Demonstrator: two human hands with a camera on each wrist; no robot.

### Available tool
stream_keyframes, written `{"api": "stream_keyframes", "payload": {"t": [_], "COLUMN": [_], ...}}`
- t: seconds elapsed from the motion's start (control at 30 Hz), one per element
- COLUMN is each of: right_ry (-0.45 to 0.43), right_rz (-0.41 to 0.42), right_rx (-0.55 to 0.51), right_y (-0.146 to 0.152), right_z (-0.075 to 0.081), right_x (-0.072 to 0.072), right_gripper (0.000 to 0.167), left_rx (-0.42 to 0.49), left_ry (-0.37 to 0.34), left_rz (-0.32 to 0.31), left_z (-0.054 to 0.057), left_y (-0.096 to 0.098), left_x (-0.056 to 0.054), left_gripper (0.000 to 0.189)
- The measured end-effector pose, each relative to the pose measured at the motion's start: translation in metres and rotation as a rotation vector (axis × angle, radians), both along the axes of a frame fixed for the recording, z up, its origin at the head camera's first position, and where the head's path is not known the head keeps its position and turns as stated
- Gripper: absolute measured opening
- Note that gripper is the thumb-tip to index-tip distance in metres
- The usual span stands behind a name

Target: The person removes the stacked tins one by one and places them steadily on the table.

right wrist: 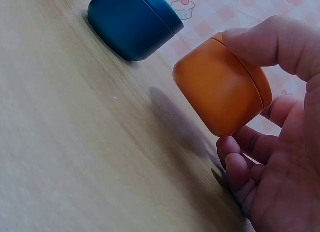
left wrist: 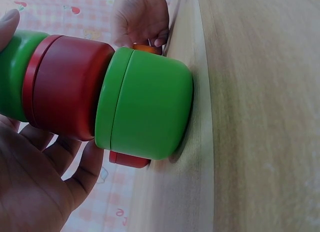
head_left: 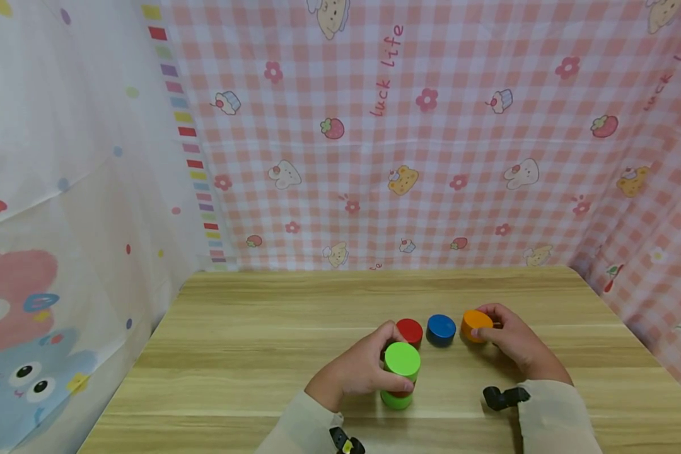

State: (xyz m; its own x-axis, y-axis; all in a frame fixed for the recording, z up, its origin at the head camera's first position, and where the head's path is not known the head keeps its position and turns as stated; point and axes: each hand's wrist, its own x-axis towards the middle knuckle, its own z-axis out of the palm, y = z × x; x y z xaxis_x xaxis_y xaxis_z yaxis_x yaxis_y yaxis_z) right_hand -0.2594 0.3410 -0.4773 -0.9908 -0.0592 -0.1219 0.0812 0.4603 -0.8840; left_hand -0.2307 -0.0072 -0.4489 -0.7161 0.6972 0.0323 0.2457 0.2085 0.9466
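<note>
My left hand [head_left: 363, 367] grips the upper green lidded jar [head_left: 402, 358] of a three-high stack, thumb on one side and fingers on the other. Under it sits a red jar [left wrist: 72, 86], and a lower green jar [left wrist: 150, 104] stands on the table as the base. Over to the right, my right hand [head_left: 515, 340] holds an orange lidded jar [right wrist: 220, 86] between thumb and fingers. The orange jar is tilted, its shadow falling on the wood beside it in the right wrist view.
A blue jar [head_left: 441, 330] stands on the wooden table [head_left: 250, 340] just left of the orange one. Behind the stack is another red jar [head_left: 411, 331], partly covered by my left hand. A pink checked cloth [head_left: 363, 151] hangs along the table's back edge.
</note>
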Motion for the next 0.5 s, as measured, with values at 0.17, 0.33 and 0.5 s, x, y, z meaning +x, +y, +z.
{"api": "stream_keyframes", "payload": {"t": [0.17, 0.33, 0.5], "right_ry": [0.003, 0.006, 0.016], "right_rz": [-0.001, -0.002, 0.005], "right_rx": [0.011, 0.020, 0.023], "right_y": [-0.0010, -0.0022, -0.0037], "right_z": [0.0012, 0.0013, 0.0017], "right_x": [0.0004, 0.0008, 0.0019], "right_gripper": [0.055, 0.055, 0.056], "left_rx": [0.003, 0.005, 0.003], "left_ry": [-0.001, 0.002, 0.011], "left_rz": [-0.002, -0.004, -0.002], "left_z": [0.0003, 0.0003, 0.0001], "left_y": [-0.0002, -0.0002, 0.0000], "left_x": [0.0000, 0.0000, -0.0001], "left_gripper": [0.049, 0.049, 0.049]}}
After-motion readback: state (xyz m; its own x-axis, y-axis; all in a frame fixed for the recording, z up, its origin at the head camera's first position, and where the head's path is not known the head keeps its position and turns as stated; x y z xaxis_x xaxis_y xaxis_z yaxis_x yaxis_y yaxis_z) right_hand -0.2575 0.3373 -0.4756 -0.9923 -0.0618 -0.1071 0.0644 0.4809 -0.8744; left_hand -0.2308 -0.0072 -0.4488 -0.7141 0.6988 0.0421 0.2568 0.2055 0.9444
